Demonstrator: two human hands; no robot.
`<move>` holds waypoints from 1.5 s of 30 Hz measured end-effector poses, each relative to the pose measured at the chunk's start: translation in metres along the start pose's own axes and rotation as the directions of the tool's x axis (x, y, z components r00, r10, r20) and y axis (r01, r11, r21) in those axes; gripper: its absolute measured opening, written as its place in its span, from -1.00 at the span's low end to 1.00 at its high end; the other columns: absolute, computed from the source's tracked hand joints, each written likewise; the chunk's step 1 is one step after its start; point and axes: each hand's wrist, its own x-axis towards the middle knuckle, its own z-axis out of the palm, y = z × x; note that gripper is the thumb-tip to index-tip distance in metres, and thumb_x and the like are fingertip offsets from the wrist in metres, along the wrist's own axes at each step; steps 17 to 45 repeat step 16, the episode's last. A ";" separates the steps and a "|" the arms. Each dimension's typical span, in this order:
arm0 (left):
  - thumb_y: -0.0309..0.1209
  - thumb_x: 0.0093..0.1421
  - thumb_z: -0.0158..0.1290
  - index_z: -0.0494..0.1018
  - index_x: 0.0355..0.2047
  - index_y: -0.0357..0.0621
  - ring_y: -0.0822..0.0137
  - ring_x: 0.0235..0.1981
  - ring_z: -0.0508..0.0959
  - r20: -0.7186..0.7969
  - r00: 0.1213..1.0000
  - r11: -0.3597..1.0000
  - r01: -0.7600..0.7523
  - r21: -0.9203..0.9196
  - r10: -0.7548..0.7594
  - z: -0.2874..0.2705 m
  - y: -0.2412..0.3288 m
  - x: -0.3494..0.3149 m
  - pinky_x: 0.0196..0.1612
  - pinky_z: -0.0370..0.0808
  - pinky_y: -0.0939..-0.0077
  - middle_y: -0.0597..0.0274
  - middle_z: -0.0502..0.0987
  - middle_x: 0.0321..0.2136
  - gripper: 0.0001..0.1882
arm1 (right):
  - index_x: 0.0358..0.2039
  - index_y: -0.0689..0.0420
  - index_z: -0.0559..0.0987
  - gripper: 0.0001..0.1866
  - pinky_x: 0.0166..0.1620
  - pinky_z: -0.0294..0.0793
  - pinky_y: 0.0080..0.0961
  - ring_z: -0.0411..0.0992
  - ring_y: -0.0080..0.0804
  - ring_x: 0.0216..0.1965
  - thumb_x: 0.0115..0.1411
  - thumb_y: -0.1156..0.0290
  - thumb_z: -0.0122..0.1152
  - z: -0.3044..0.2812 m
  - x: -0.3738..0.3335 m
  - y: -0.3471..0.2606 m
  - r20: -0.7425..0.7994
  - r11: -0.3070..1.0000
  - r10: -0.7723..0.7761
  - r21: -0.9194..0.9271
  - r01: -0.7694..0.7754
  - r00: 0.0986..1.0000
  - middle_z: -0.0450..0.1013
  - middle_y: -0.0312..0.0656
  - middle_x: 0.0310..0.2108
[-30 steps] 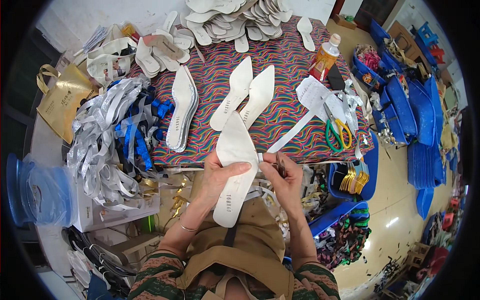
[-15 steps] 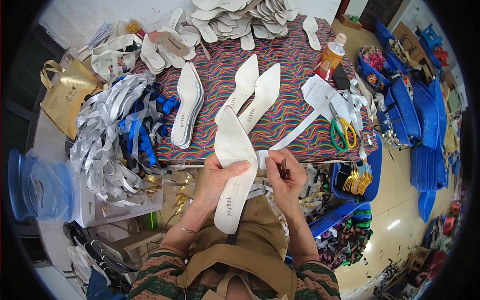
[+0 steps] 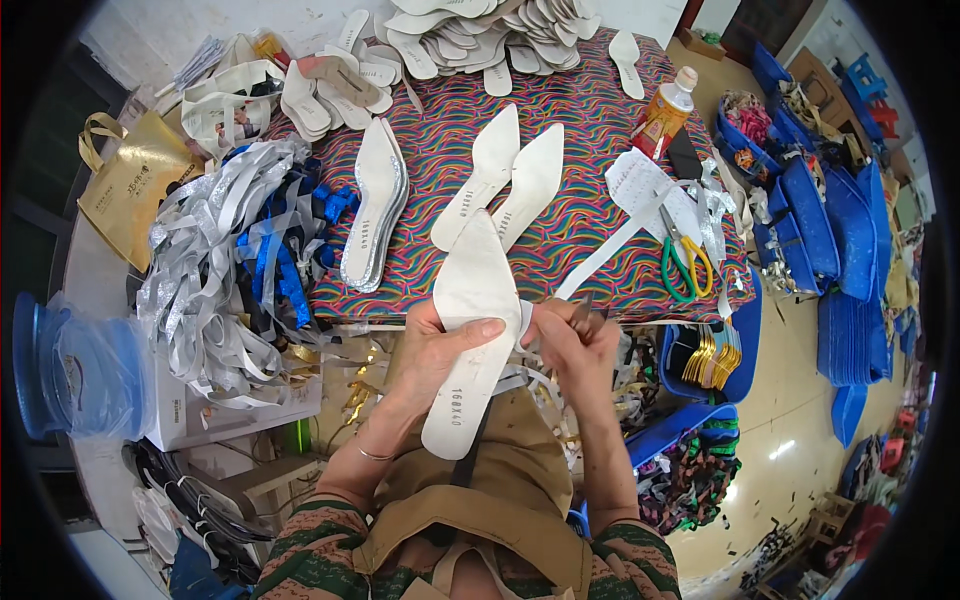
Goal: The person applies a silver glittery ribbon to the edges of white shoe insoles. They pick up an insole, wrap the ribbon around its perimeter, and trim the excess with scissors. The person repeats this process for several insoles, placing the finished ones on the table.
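Observation:
A white insole point(image 3: 468, 345) with a pointed toe is held upright in my left hand point(image 3: 432, 355), the thumb pressed flat on its face. At its right edge, my right hand point(image 3: 575, 345) pinches a white strip point(image 3: 526, 318) against the insole's side. A small dark tool point(image 3: 588, 308) sticks up among my right fingers; its kind is hard to make out. The strip seems to run on as a long pale band point(image 3: 610, 255) across the table. Just beyond my hands lie two loose insoles point(image 3: 488, 165), and a stack of silver-edged insoles point(image 3: 375, 205) sits to the left.
Scissors point(image 3: 680, 265) with green and yellow handles rest at the table's right, near a bottle point(image 3: 663, 115). Silver and white strips point(image 3: 215, 280) heap up on the left. A large insole pile point(image 3: 480, 40) stands at the back. Blue bins point(image 3: 735, 360) are on the right.
My right hand has turned and closed in beside the insole, so less of the strip shows between them. The insole's lower end has swung slightly left.

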 end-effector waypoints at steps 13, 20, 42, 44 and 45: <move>-0.37 0.20 0.12 0.53 -0.16 -0.29 0.42 -0.42 0.61 -0.078 0.991 0.970 -0.120 -0.210 0.106 0.021 0.029 0.015 -0.36 0.57 0.53 0.11 0.63 -0.34 -0.73 | -0.22 0.29 0.55 -0.84 -0.44 0.23 -0.74 0.26 -0.77 -0.48 0.21 0.49 0.20 0.003 -0.007 0.009 0.144 0.929 -0.075 -0.351 0.122 0.987 0.43 -0.42 -0.52; -0.35 0.22 0.10 0.46 -0.06 -0.34 0.23 -0.33 0.65 -0.024 0.998 0.946 -0.063 -0.319 0.059 0.018 0.028 0.019 -0.27 0.61 0.45 -0.01 0.61 -0.24 -0.65 | -0.10 0.22 0.55 -0.78 -0.30 0.37 -0.74 0.37 -0.70 -0.39 0.26 0.45 0.15 -0.002 -0.026 0.028 0.222 0.810 -0.083 -0.553 0.196 0.972 0.51 -0.29 -0.41; -0.35 0.22 0.10 0.46 -0.06 -0.34 0.23 -0.33 0.65 -0.024 0.998 0.946 -0.063 -0.319 0.059 0.018 0.028 0.019 -0.27 0.61 0.45 -0.01 0.61 -0.24 -0.65 | -0.10 0.22 0.55 -0.78 -0.30 0.37 -0.74 0.37 -0.70 -0.39 0.26 0.45 0.15 -0.002 -0.026 0.028 0.222 0.810 -0.083 -0.553 0.196 0.972 0.51 -0.29 -0.41; -0.35 0.22 0.10 0.46 -0.06 -0.34 0.23 -0.33 0.65 -0.024 0.998 0.946 -0.063 -0.319 0.059 0.018 0.028 0.019 -0.27 0.61 0.45 -0.01 0.61 -0.24 -0.65 | -0.10 0.22 0.55 -0.78 -0.30 0.37 -0.74 0.37 -0.70 -0.39 0.26 0.45 0.15 -0.002 -0.026 0.028 0.222 0.810 -0.083 -0.553 0.196 0.972 0.51 -0.29 -0.41; -0.35 0.22 0.10 0.46 -0.06 -0.34 0.23 -0.33 0.65 -0.024 0.998 0.946 -0.063 -0.319 0.059 0.018 0.028 0.019 -0.27 0.61 0.45 -0.01 0.61 -0.24 -0.65 | -0.10 0.22 0.55 -0.78 -0.30 0.37 -0.74 0.37 -0.70 -0.39 0.26 0.45 0.15 -0.002 -0.026 0.028 0.222 0.810 -0.083 -0.553 0.196 0.972 0.51 -0.29 -0.41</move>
